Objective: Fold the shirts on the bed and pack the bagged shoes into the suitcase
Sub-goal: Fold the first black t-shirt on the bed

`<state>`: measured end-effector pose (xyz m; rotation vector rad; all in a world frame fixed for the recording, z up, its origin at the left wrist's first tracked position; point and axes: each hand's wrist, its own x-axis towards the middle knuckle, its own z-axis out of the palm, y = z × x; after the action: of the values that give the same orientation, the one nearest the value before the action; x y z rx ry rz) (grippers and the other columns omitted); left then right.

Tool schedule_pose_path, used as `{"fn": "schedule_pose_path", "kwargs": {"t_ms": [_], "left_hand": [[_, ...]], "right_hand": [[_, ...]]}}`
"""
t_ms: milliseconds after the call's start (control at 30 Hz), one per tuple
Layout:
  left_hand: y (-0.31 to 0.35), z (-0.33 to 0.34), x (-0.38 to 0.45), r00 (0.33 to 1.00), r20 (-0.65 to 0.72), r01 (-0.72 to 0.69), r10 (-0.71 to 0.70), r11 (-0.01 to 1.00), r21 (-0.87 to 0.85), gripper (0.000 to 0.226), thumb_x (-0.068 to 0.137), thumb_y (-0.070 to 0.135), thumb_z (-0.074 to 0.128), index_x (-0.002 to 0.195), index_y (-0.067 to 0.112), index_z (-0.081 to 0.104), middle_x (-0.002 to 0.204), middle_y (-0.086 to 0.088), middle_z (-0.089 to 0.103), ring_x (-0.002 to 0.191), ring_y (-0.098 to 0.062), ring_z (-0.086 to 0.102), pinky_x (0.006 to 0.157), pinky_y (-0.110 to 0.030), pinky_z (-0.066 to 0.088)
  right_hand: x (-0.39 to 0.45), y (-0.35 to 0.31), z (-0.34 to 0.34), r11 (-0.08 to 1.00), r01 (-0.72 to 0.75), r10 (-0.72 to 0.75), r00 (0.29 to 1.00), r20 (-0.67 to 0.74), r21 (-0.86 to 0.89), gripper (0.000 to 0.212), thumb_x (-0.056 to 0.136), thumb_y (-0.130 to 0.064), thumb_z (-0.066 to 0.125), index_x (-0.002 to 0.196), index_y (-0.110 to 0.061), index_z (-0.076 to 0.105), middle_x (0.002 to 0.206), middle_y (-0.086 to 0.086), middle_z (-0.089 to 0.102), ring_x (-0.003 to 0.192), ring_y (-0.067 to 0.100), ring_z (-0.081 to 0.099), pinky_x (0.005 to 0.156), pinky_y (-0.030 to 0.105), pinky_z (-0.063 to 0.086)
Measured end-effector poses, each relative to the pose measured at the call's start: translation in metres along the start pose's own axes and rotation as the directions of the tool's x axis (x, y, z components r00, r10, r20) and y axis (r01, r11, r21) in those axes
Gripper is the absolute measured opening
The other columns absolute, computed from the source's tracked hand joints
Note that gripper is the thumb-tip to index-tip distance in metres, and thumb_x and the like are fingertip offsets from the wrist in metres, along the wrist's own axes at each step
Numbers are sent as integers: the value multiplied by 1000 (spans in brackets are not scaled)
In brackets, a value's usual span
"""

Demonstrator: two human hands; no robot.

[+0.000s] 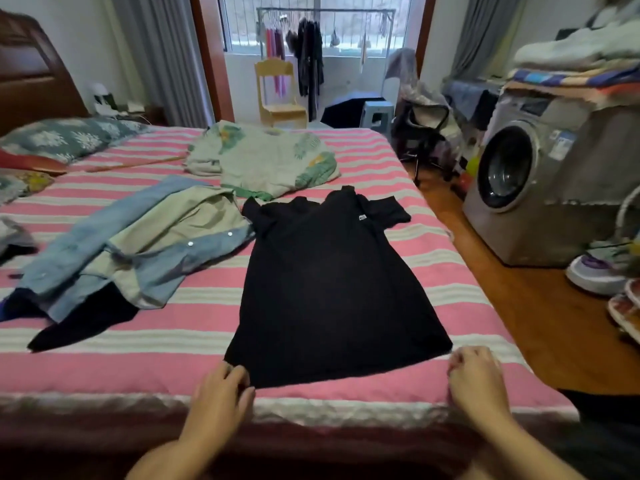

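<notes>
A black short-sleeved shirt lies flat on the striped bed, collar away from me, hem at the near edge. My left hand pinches the hem's left corner with curled fingers. My right hand has curled fingers at the hem's right corner and seems to pinch it. A denim shirt with a pale lining lies crumpled to the left, over a dark garment. A leaf-print shirt lies beyond. A white and purple sneaker sits on the floor at right. No suitcase is in view.
A washing machine piled with folded linens stands to the right of the bed, across a strip of wooden floor. Sandals lie at the right edge. Pillows sit at the headboard on the left. A small wooden chair and a clothes rack stand by the window.
</notes>
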<state>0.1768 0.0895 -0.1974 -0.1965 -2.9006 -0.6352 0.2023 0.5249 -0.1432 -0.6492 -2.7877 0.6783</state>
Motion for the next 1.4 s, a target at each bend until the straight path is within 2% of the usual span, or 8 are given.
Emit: {"fn": "schedule_pose_path", "kwargs": {"t_ms": [233,400,533,700,833,967,1167,1400], "left_hand": [[2,-23,27,956,290,31,-40,999,33,54,88,39,72,137,29,54,132,6,47,123,-16,46,97,-34,48],[-1,-23,20,979,202,37,-38,999,7,37,93,36,68,129,28,66,128,9,58,118,-18,57,93,-35,49],[-4,-18,20,990,69,124,-123,992,-1,21,98,33,64,114,25,75,109,2,70,99,-26,66,75,-34,46],[12,-1,19,952,-23,303,-306,949,-85,25,94,25,65,117,15,66,115,-9,53,104,-32,56,85,-42,49],[28,4,18,772,32,608,-635,721,-332,32,90,27,66,118,17,55,124,-17,47,106,-40,53,93,-49,49],[36,-3,12,788,120,498,-604,510,-701,44,92,6,65,134,16,56,121,-7,63,110,-31,62,89,-40,49],[42,-5,5,690,261,486,-675,166,-858,47,88,-9,58,123,22,65,108,-19,71,78,-23,60,62,-31,47],[42,-30,11,888,60,339,-457,561,-755,41,88,17,79,124,21,58,122,0,62,108,-10,63,92,-28,52]], "right_hand": [[38,-30,15,831,454,-341,873,349,-322,53,90,-16,63,142,-22,53,151,4,43,136,31,39,110,43,40],[61,-20,3,864,402,-322,904,281,-304,34,89,-4,51,118,-18,62,114,10,62,98,37,61,69,38,47],[65,-22,-5,984,55,-60,998,23,168,9,90,-1,56,95,-8,54,90,13,62,83,36,57,61,38,34],[48,-6,-13,949,311,-301,942,146,-53,45,90,0,51,129,-21,60,104,5,55,96,36,58,71,38,43],[57,-4,-19,889,342,-280,932,230,-305,38,98,-17,47,133,-25,60,107,6,54,97,37,60,73,42,50],[57,-11,-15,826,369,-347,928,132,-426,21,88,-18,62,109,-14,59,101,5,44,81,33,50,59,38,46],[61,-11,3,471,684,-660,693,292,-557,44,50,1,89,91,-7,75,110,19,65,108,44,56,73,50,54],[63,-27,-24,972,194,-220,951,-216,-134,16,89,-5,45,94,0,60,90,24,63,82,42,52,67,45,40]]}}
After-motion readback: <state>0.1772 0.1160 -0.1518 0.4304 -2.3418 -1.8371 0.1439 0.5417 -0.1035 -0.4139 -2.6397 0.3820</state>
